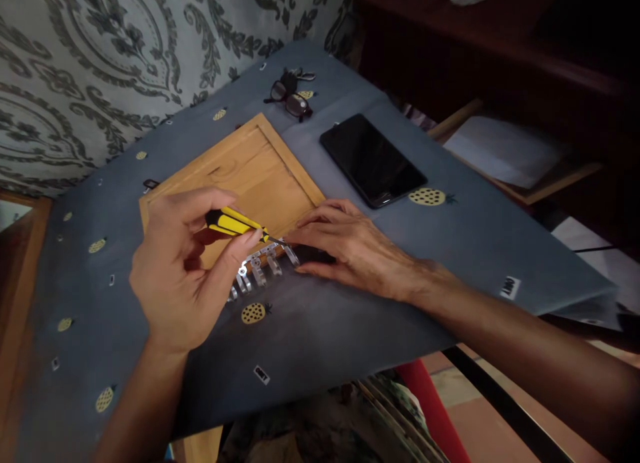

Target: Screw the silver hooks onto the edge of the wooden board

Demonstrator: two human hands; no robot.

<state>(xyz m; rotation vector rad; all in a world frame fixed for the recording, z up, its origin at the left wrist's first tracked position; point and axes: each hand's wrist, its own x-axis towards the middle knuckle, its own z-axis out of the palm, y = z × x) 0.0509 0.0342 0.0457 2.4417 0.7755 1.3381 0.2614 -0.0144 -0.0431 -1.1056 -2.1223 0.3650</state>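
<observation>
My left hand [175, 269] is closed round the yellow and black handle of a screwdriver [235, 224]. The screwdriver's thin shaft slants down to the right, its tip at the right part of a metal hook rail [257, 257]. Several shiny hooks stick out from this rail, along the near edge of a framed wooden board [250, 176]. At the board's near right corner, my right hand [357, 253] grips the edge, fingers over the top and thumb lower in front. Its index fingertip lies beside the screwdriver tip and hides that end of the rail. Any screw there is too small to see.
A blue-grey cloth with pineapple prints covers the table [310, 343]. Behind my right hand lies a black phone [373, 159]. Dark glasses [290, 101] and keys [299, 75] lie farther back. A patterned curtain [125, 56] hangs behind; dark furniture [425, 56] stands at the right.
</observation>
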